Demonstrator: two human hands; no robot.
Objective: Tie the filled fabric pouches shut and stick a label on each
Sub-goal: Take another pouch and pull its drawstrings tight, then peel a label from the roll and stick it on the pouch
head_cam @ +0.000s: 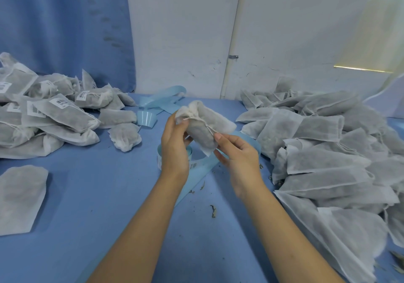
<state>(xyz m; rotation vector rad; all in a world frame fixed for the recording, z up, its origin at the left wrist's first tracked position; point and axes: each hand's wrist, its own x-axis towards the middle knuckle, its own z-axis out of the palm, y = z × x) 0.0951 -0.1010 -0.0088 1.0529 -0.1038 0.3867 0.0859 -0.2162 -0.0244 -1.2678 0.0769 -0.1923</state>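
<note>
Left hand (175,138) grips the pouch (204,125) neck, right hand (237,153) pinches the string (202,122) mid-tie; looks like cinching comes next, then a label.

Filled pouch (205,127): white gauzy fabric, grey contents, neck gathered with white drawstring (202,122), held tilted above the desk. Labelled pouches (50,116): heaped far left, barcode stickers showing. Unlabelled pouches (328,151): piled right, lying flat.
</note>
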